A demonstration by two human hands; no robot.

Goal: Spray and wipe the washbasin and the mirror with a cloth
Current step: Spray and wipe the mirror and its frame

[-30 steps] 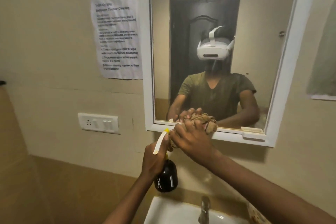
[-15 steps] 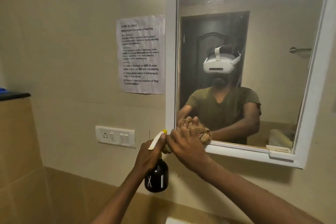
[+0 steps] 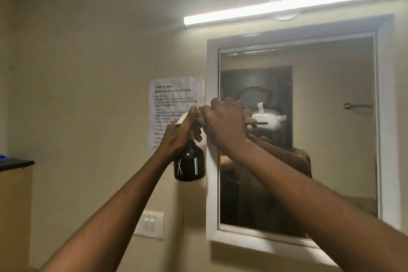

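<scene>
A white-framed mirror [image 3: 331, 139] hangs on the beige wall at the right. My right hand [image 3: 223, 126] presses a crumpled brown cloth [image 3: 249, 118] against the glass near the mirror's left edge, about mid-height. Just to its left, my left hand [image 3: 178, 134] grips the neck of a dark spray bottle [image 3: 189, 164] with a pale trigger, held upright in front of the wall beside the mirror frame. The two hands nearly touch. The washbasin is out of view below.
A printed paper notice [image 3: 174, 99] is taped to the wall left of the mirror. A white switch plate [image 3: 150, 224] sits lower on the wall. A lit tube light [image 3: 287, 10] runs above the mirror. A dark ledge [image 3: 15, 163] juts out at the far left.
Both hands have risen from the mirror's bottom edge to about mid-height, cloth and bottle with them. The view has tilted up, so the basin and tap have dropped out of sight.
</scene>
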